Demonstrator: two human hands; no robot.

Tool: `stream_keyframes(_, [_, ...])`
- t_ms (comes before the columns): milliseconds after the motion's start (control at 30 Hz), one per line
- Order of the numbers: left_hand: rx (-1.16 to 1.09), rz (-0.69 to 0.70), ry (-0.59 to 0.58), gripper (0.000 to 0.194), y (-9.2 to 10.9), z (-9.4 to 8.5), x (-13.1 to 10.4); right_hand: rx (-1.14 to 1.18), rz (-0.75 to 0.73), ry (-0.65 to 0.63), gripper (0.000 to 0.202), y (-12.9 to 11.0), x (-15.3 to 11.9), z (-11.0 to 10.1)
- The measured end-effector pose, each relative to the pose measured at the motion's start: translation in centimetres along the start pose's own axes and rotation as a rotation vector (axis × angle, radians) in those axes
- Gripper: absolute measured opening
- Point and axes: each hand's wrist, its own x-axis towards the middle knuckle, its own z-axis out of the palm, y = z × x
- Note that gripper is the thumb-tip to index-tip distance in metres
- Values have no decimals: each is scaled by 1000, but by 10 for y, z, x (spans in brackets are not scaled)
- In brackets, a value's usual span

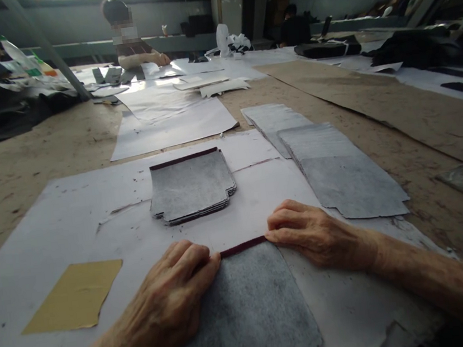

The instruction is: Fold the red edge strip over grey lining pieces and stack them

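A grey fabric piece (252,306) with a dark red strip folded along its far edge lies flat in front of me. My left hand (178,287) pinches the left end of that strip between thumb and curled fingers. At the strip's right end, my right hand (310,234) pinches the corner in the same way. Just beyond lies a neat stack of grey pieces (193,184), its top one showing a dark red far edge. Farther right, near my right hand, is a fanned pile of grey pieces (341,171).
White paper (31,232) covers the table under the work. A tan square sheet (75,297) lies at left. More white sheets (175,127) are farther back. Dark fabric (16,110) lies far left. A person (131,48) sits across the table; others are in the background.
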Motion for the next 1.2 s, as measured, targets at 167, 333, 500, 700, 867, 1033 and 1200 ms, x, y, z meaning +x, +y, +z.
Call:
stream_keyframes(167, [0,9,14,27,0,0,0,69,95,-2,20,0,-4,-1])
stream_keyframes(333, [-2,17,27,30,0,1,0,343,464,267,7,11,-10,-4])
stream_keyframes(500, [1,20,39,31,-1,3,0,-18,317,327,15,-14,15,8])
stream_keyframes(700, [-18,-19,16,29,-3,2,-3,-245,41,182,28,-50,50,44])
stream_keyframes(867, [-103,-35,21,29,-11,-2,-11,-290,12,137,27,-47,46,50])
stream_keyframes(1033, [-68,-44,96,31,-21,-13,-28,-258,-14,126,29,-45,44,48])
stream_keyframes(1200, [-22,-12,129,32,-22,-19,-40,-304,-29,92,32,-49,46,49])
